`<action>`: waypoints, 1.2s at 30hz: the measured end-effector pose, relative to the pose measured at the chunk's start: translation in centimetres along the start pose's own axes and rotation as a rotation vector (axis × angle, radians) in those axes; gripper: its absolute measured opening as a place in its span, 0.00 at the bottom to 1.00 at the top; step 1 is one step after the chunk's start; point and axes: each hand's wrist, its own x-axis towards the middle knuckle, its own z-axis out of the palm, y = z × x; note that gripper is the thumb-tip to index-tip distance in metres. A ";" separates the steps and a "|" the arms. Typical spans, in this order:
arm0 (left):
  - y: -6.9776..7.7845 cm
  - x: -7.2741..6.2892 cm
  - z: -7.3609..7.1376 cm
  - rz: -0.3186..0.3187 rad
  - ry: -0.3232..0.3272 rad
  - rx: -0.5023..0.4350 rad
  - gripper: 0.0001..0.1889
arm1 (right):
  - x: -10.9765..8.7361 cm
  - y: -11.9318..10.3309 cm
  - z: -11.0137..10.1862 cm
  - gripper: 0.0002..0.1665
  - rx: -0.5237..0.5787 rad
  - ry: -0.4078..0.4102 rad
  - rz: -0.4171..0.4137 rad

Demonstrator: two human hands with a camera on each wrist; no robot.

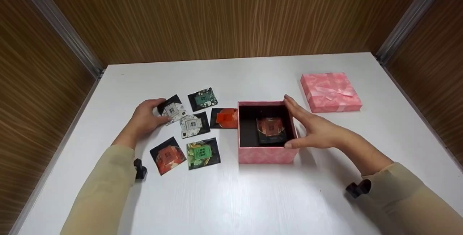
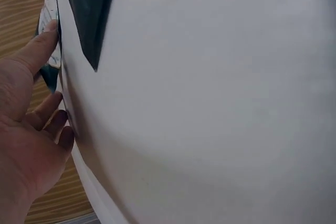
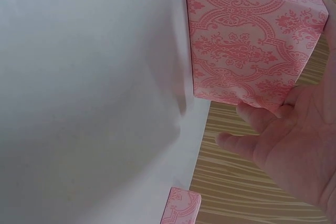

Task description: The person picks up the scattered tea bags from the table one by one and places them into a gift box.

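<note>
My left hand (image 1: 146, 117) holds a square black-and-white sachet (image 1: 173, 110) between thumb and fingers, one edge tipped up from the table. In the left wrist view, the thumb lies on the printed face of that sachet (image 2: 51, 11). At the right, my right hand (image 1: 318, 130) grips the lidless pink box (image 1: 266, 155), its thumb at the near right corner and fingers at the far one. Within the dark interior lies a sachet with a red-brown label (image 1: 271, 128). The right wrist view shows the patterned side of the box (image 3: 241, 45) beside the fingers.
Around the left hand lie a second white sachet (image 1: 194, 124), a dark green one (image 1: 203, 99), a bright green one (image 1: 203, 153) and a red one (image 1: 168, 156). An orange sachet (image 1: 223, 118) meets the box's left side. The pink lid with bow (image 1: 331, 92) sits behind right.
</note>
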 end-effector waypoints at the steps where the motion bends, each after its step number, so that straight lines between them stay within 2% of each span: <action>1: 0.0 0.0 0.0 -0.003 0.004 -0.002 0.39 | 0.0 0.0 0.0 0.75 0.000 0.000 0.000; 10: 0.8 0.3 0.1 0.004 0.030 -0.027 0.42 | -0.1 0.3 0.3 0.75 -0.003 0.006 -0.004; 18: 2.5 0.1 -0.8 -0.053 0.063 -0.167 0.39 | 0.0 0.0 0.1 0.75 -0.007 0.002 0.001; 20: 3.0 0.1 -1.2 -0.040 0.071 -0.192 0.38 | 0.0 0.0 0.0 0.75 -0.005 0.006 0.006; 23: 3.6 0.1 -1.6 0.006 0.102 -0.179 0.36 | 0.1 -0.1 0.0 0.75 0.000 0.006 0.014; 30: 5.1 0.1 -2.2 0.101 0.207 -0.161 0.29 | 0.1 0.0 0.1 0.76 0.004 -0.002 0.012; 36: 7.5 -0.5 -2.1 0.154 0.225 -0.156 0.23 | 0.0 0.0 0.1 0.76 -0.002 -0.002 0.007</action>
